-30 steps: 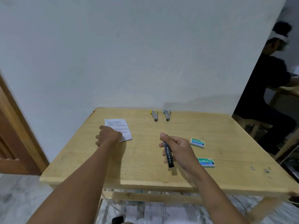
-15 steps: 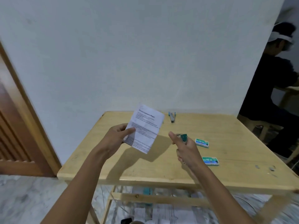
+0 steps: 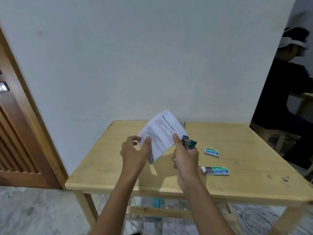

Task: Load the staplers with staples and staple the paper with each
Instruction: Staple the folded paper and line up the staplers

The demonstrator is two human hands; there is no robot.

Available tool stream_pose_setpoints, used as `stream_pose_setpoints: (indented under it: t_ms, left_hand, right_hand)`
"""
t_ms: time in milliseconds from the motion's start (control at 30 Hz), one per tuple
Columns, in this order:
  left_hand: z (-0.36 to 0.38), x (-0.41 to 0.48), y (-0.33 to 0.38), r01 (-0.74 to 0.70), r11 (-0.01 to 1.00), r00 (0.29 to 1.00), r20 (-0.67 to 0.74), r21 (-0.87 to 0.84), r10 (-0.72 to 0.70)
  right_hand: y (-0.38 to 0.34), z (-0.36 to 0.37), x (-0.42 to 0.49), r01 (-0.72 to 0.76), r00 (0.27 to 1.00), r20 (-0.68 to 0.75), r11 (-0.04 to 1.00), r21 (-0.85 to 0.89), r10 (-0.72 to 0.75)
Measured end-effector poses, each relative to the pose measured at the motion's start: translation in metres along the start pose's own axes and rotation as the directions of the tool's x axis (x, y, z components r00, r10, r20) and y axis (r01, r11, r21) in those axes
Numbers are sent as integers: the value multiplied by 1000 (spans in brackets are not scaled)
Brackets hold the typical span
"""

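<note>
A folded white printed paper point(image 3: 161, 133) is held up over the wooden table point(image 3: 108, 163). My left hand point(image 3: 135, 150) pinches its lower left edge. My right hand point(image 3: 185, 155) grips a small teal stapler point(image 3: 188, 143) upright, its head against the paper's right edge and my thumb resting on the sheet. Two green staple boxes lie to the right: one closed point(image 3: 211, 152), the nearer one point(image 3: 216, 170) slid partly open. Another stapler point(image 3: 183, 123) at the table's back peeks out from behind the paper.
A brown wooden door point(image 3: 20, 133) stands at the left. A person in black point(image 3: 284, 107) sits at another table on the right. Small bits of staples point(image 3: 285, 178) lie near the table's right front. Papers lie on the floor under the table.
My left hand lifted the paper off the table. My right hand turned the stapler upright and brought it to the paper's right edge. The view shifted left.
</note>
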State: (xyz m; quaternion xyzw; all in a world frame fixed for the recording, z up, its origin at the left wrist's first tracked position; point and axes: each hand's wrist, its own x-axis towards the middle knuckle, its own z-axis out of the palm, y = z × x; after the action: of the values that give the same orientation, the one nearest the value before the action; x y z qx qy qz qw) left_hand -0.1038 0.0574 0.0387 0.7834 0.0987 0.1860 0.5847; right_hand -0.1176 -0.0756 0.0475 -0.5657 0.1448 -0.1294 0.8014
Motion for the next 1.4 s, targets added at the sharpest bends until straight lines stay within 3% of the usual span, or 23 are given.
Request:
stream_pose_setpoints:
  t_ms: [67, 133, 200, 300, 400, 600, 767, 900, 1067, 1200, 1300, 1400]
  left_hand:
    - [6, -9, 10, 224, 930, 956, 250, -291, -152]
    - [7, -13, 17, 380, 786, 885, 439, -487, -156]
    - [8, -13, 19, 439, 676, 855, 506, -592, -113]
    - [8, -10, 19, 394, 644, 890, 447, -656, -90]
    - [3, -7, 16, 331, 670, 917, 395, -665, -62]
    - [-5, -8, 11, 310, 750, 858, 512, -585, 45]
    - [4, -14, 2, 327, 840, 808, 589, -433, -11]
    - [10, -16, 0, 271, 853, 853, 522, -447, 3]
    - [18, -25, -1, 256, 876, 823, 567, -409, 25]
    - [19, -23, -1, 217, 869, 852, 520, -444, 53]
    - [19, -25, -1, 207, 875, 831, 550, -438, 79]
    - [21, -28, -2, 189, 889, 809, 579, -418, 100]
  right_hand:
    - [4, 7, -6, -38, 999, 13, 998, 48, 38]
    - [7, 12, -13, -77, 996, 59, 995, 64, 74]
    - [9, 14, -18, -83, 991, 107, 996, 29, 79]
    - [14, 12, -20, 52, 992, 120, 996, -73, -43]
    - [21, 4, -17, 246, 969, 64, 932, -266, -238]
    - [11, -15, -4, 82, 990, 125, 989, -123, -67]
    - [9, -21, -5, 75, 996, 61, 995, -71, -70]
    - [12, -25, -5, 74, 992, 105, 995, -69, -66]
    - [17, -26, -6, 124, 990, 67, 991, -51, -121]
    - [17, -36, -8, 245, 958, 195, 956, -161, -212]
    - [17, -41, -9, 279, 913, 364, 932, -231, -183]
    - [16, -43, -7, 294, 889, 431, 915, -275, -156]
